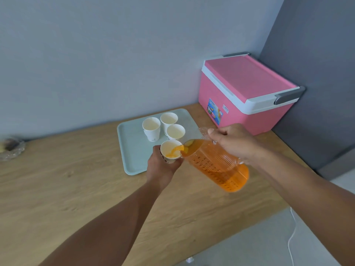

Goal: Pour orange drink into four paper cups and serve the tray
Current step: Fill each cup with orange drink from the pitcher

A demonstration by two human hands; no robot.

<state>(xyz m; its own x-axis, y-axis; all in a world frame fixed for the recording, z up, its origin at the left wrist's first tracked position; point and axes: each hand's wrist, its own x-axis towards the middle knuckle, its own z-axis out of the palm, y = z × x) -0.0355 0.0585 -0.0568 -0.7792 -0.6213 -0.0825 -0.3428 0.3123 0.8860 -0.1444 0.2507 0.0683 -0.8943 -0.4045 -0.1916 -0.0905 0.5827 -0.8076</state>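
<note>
My right hand (231, 141) grips the handle of a clear plastic jug (215, 166) full of orange drink, tipped to the left. A stream of orange runs from its spout into a white paper cup (170, 152), which my left hand (163, 167) holds from below, tilted a little, above the near edge of a pale green tray (130, 150). Orange liquid pools at the bottom of that cup. Three more white paper cups (151, 128) (169, 120) (175, 131) stand upright and empty on the tray behind it.
The tray lies on a wooden counter (76, 185) against a grey wall. A pink cooler box (247, 93) with a white rim sits at the back right corner. A glass dish (11, 148) rests at the far left. A white cable (291, 239) hangs below the counter edge.
</note>
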